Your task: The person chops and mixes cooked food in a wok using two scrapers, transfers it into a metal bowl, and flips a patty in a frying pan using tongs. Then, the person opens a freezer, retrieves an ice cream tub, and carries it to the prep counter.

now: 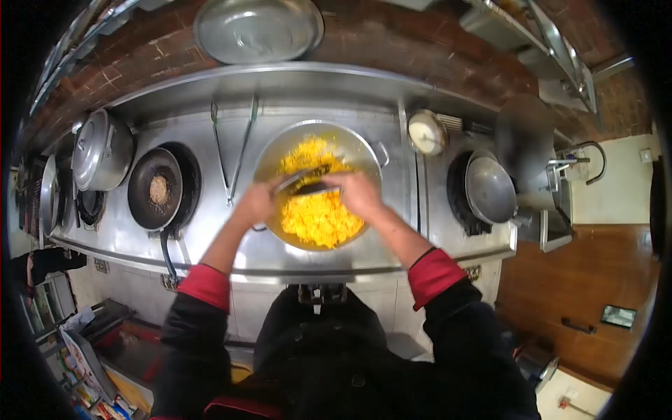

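One left hand (259, 203) and one right hand (355, 194), both pinching blurred metal pieces (318, 188), held above yellow food (318, 220) in a wide steel bowl (353, 143) on the counter (189, 255); best worked low, inside the rim, to limit scatter.

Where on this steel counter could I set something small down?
Bare steel shows between the frying pan and the tongs, and between the big bowl and the silver wok, partly under the right forearm. It's crowded over the bowl, where left hand and right hand work, and leftward around the lidded pot.
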`<state>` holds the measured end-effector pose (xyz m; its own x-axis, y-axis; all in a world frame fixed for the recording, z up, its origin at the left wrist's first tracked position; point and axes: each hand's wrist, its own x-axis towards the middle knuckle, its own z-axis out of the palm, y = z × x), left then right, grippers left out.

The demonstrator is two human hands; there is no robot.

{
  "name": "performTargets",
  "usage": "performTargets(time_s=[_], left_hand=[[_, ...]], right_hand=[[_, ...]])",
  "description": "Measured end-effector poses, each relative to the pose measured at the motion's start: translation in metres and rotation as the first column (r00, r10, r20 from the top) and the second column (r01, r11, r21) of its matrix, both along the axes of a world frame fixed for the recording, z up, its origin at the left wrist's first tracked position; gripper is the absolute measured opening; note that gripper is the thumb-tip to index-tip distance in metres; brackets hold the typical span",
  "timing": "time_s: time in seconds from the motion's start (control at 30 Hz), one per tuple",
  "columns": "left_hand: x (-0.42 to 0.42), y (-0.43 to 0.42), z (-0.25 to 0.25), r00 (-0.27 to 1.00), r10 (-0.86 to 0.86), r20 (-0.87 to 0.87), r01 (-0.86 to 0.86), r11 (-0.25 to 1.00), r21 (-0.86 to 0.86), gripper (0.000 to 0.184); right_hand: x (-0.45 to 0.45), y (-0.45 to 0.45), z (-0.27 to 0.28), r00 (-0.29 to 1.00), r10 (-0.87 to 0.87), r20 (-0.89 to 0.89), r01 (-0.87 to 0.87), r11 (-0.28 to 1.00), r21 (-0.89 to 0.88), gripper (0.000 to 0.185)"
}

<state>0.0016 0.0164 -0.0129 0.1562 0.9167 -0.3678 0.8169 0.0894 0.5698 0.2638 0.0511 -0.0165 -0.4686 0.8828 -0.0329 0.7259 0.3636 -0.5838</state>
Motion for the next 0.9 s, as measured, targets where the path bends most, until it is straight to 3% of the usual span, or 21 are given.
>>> performTargets(time_s=[0.03, 0.07, 0.1, 0.17, 0.2, 0.3, 0.33, 0.37, 0.43, 0.47, 0.5, 0.53, 0.6, 0.63, 0.67, 0.73, 0.8, 0.83, 0.9], left_hand=[[-0.013, 0.001, 0.003, 0.995, -0.047, 0.092, 0.028, 0.979, 0.203, 0.052], [-0.024, 0.004, 0.009, 0.982, -0.061, 0.180, 0.010, 0.962, 0.272, 0.050], [-0.029, 0.007, 0.013, 0.960, -0.085, 0.267, -0.011, 0.941, 0.339, 0.049], [-0.012, 0.006, -0.016, 0.990, -0.137, 0.033, 0.132, 0.984, 0.116, 0.047], [-0.010, 0.011, -0.022, 0.984, -0.176, 0.024, 0.170, 0.973, 0.156, 0.046], [-0.018, 0.037, 0.006, 0.945, -0.319, -0.069, 0.326, 0.930, 0.170, 0.050], [-0.026, 0.045, 0.020, 0.964, -0.264, 0.038, 0.258, 0.959, 0.114, 0.049], [-0.030, 0.046, 0.032, 0.949, -0.292, 0.116, 0.249, 0.924, 0.290, 0.047], [-0.014, 0.043, 0.027, 0.975, -0.193, 0.113, 0.186, 0.980, 0.072, 0.049], [-0.004, 0.037, -0.004, 0.969, -0.244, 0.038, 0.240, 0.966, 0.094, 0.049], [0.005, 0.040, -0.030, 0.956, -0.289, -0.043, 0.292, 0.948, 0.127, 0.050], [0.011, 0.048, -0.015, 0.950, -0.306, -0.058, 0.308, 0.951, 0.028, 0.043], [0.008, 0.046, 0.001, 0.922, -0.375, -0.091, 0.381, 0.923, 0.049, 0.044], [0.005, 0.062, 0.019, 0.895, -0.421, -0.145, 0.438, 0.891, 0.118, 0.044], [0.002, 0.067, 0.055, 0.876, -0.426, -0.227, 0.443, 0.896, 0.031, 0.045], [-0.009, 0.084, 0.055, 0.889, -0.395, -0.233, 0.421, 0.904, 0.071, 0.045], [-0.015, 0.102, 0.034, 0.901, -0.371, -0.227, 0.404, 0.907, 0.121, 0.046], [-0.015, 0.112, 0.002, 0.908, -0.336, -0.250, 0.370, 0.923, 0.104, 0.045], [-0.013, 0.115, -0.016, 0.915, -0.301, -0.270, 0.333, 0.940, 0.078, 0.045]], right_hand=[[0.004, 0.000, 0.026, 0.998, -0.008, -0.062, 0.009, 1.000, 0.010, 0.051], [0.009, -0.003, 0.055, 0.979, -0.033, -0.201, 0.035, 0.999, 0.005, 0.051], [0.008, -0.013, 0.046, 0.979, -0.046, -0.199, 0.048, 0.999, 0.003, 0.051], [-0.006, -0.041, 0.006, 0.996, -0.032, -0.085, 0.035, 0.999, 0.033, 0.043], [-0.014, -0.042, -0.037, 0.985, 0.053, -0.164, -0.048, 0.998, 0.030, 0.041], [-0.031, -0.026, -0.008, 0.999, 0.041, 0.016, -0.041, 0.999, 0.027, 0.037], [-0.029, -0.027, 0.039, 0.994, 0.007, -0.106, 0.000, 0.998, 0.067, 0.033], [-0.027, -0.030, 0.033, 0.995, -0.010, -0.104, 0.017, 0.998, 0.063, 0.033], [-0.026, -0.049, 0.017, 0.998, -0.038, -0.043, 0.040, 0.998, 0.045, 0.031], [-0.036, -0.057, -0.020, 0.992, 0.031, 0.126, -0.035, 0.999, 0.025, 0.040], [-0.045, -0.057, -0.034, 0.998, -0.006, 0.058, 0.004, 0.999, 0.041, 0.037], [-0.044, -0.042, -0.028, 0.997, 0.033, 0.063, -0.033, 0.999, -0.004, 0.037], [-0.031, -0.049, -0.015, 0.997, 0.060, 0.058, -0.054, 0.993, -0.108, 0.036], [-0.015, -0.039, 0.002, 0.997, -0.005, -0.079, 0.007, 1.000, 0.029, 0.039], [-0.002, -0.034, 0.018, 0.973, -0.050, -0.225, 0.083, 0.987, 0.141, 0.043], [0.020, -0.023, 0.057, 0.955, -0.297, -0.027, 0.296, 0.955, -0.029, 0.041], [0.026, -0.009, 0.057, 0.884, -0.466, -0.040, 0.468, 0.881, 0.070, 0.040], [0.026, -0.008, 0.055, 0.882, -0.470, -0.034, 0.471, 0.879, 0.073, 0.040], [0.025, -0.006, 0.034, 0.750, -0.633, 0.192, 0.630, 0.772, 0.087, 0.042]])
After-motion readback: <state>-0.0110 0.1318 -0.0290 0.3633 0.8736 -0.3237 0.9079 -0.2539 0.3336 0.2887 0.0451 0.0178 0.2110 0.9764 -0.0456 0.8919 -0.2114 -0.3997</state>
